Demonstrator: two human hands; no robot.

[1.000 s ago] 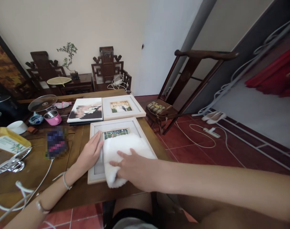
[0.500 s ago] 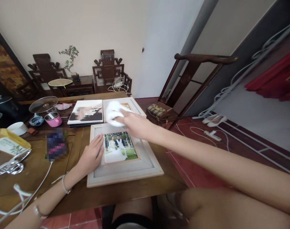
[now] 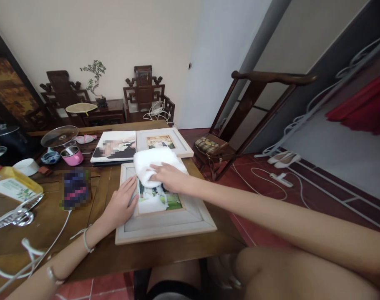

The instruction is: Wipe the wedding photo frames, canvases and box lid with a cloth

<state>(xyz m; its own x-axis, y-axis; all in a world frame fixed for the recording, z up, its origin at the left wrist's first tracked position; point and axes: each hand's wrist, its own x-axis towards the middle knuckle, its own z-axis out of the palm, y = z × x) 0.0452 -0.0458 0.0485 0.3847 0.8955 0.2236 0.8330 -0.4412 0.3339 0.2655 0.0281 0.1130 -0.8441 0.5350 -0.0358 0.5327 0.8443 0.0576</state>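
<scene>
A pale wooden picture frame (image 3: 177,229) with a photo of two people lies flat at the table's near corner. My left hand (image 3: 121,203) rests on its left side, fingers stretched out flat. Held in my right hand (image 3: 167,177) is a folded white cloth (image 3: 154,158), which covers the top of the photo and the frame's far edge. Behind it lie a second pale picture frame (image 3: 183,143) and a white photo panel (image 3: 121,141), side by side.
On the table's left stand a pink cup (image 3: 72,156), a yellow-liquid bottle (image 3: 23,183), scissors (image 3: 19,216) and a glass lid (image 3: 60,135). White cables run along the near left. A wooden chair (image 3: 249,96) with a checked bag (image 3: 208,148) stands right of the table.
My right hand has brought the cloth down and nearer, from over the second frame onto the near frame's photo. My left hand stays in place on the frame.
</scene>
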